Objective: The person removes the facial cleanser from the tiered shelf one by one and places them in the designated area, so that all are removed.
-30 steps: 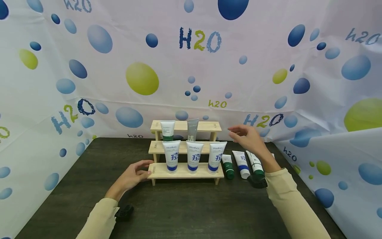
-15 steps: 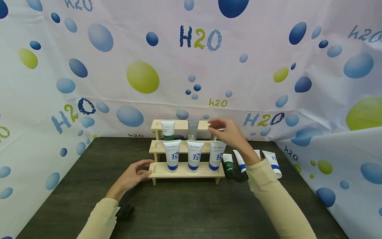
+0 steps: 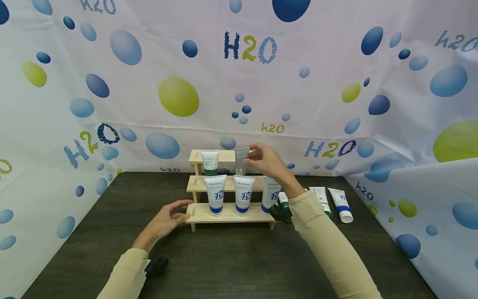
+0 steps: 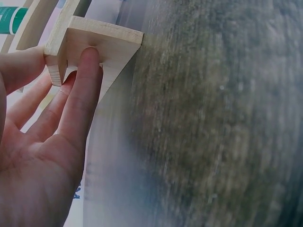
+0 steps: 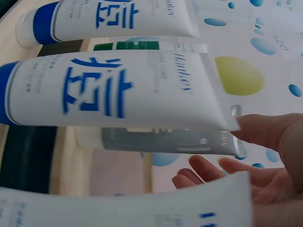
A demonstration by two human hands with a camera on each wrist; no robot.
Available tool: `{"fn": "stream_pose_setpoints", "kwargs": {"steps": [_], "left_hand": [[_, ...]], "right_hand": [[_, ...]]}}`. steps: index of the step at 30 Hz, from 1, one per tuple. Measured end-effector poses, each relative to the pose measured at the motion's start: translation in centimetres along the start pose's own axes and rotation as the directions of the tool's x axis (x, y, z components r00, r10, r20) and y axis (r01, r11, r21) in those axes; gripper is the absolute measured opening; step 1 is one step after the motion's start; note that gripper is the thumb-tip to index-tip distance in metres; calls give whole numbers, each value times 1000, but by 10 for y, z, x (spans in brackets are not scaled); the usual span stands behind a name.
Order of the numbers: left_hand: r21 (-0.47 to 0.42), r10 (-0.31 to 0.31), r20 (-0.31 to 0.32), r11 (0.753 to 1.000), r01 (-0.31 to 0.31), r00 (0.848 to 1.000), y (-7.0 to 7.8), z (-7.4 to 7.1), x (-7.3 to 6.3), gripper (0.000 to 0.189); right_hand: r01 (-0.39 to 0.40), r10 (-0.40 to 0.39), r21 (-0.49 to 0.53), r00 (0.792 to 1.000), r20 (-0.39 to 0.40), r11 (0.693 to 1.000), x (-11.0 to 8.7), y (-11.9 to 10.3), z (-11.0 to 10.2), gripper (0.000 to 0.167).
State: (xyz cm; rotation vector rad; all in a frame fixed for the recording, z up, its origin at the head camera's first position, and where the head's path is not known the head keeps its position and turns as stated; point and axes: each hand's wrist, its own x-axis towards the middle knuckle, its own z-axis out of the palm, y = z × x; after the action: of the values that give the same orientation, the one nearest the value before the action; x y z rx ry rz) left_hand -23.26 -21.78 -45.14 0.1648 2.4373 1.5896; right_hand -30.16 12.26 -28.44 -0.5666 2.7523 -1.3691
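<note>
A three-tier wooden display stand point(image 3: 231, 217) holds the tubes. My left hand point(image 3: 164, 223) grips the left end of its lowest shelf; in the left wrist view the thumb touches the shelf edge and a finger point(image 4: 81, 94) presses below it. My right hand point(image 3: 269, 164) is at the upper end of a grey tube point(image 3: 240, 166) standing in the back row. In the right wrist view this tube's flat end point(image 5: 232, 142) lies between thumb and fingers, without a clear pinch. A white-and-green tube point(image 3: 210, 162) stands left of it. The front row has three white-and-blue tubes point(image 3: 215, 195).
Right of the stand, several tubes lie on the dark table point(image 3: 231, 261), among them a white-and-blue tube point(image 3: 340, 205) and a white-and-green tube point(image 3: 321, 198). My right sleeve partly hides them. A dotted backdrop point(image 3: 239, 83) rises behind and at both sides.
My right hand has moved left from beyond the stand's right end to the grey tube's top. The left hand has stayed on the shelf.
</note>
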Motion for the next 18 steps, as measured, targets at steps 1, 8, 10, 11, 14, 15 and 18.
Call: {"fn": "stream_pose_setpoints", "kwargs": {"steps": [1,8,10,11,14,15,18], "left_hand": [[-2,4,3,1000,-4,1000,0,0,0,55],[-22,14,20,1000,-14,1000,1,3,2,56],[-22,19,25,1000,-18,1000,1,2,3,56],[-23,20,26,1000,-20,999,2,2,3,56],[-22,16,21,1000,-15,1000,1,1,3,56],[-19,16,22,1000,-16,1000,1,0,3,57],[-7,14,17,1000,-14,1000,-1,0,2,57]], "right_hand": [[-9,9,5,1000,5,1000,1,2,1,61],[-31,31,34,999,7,999,0,9,5,62],[-29,29,40,1000,0,999,0,10,5,60],[-27,27,37,1000,-3,999,0,10,5,59],[-25,25,26,1000,2,999,2,11,7,57],[-26,25,23,1000,6,999,3,11,7,57],[-32,31,32,999,24,999,5,12,9,57]]}}
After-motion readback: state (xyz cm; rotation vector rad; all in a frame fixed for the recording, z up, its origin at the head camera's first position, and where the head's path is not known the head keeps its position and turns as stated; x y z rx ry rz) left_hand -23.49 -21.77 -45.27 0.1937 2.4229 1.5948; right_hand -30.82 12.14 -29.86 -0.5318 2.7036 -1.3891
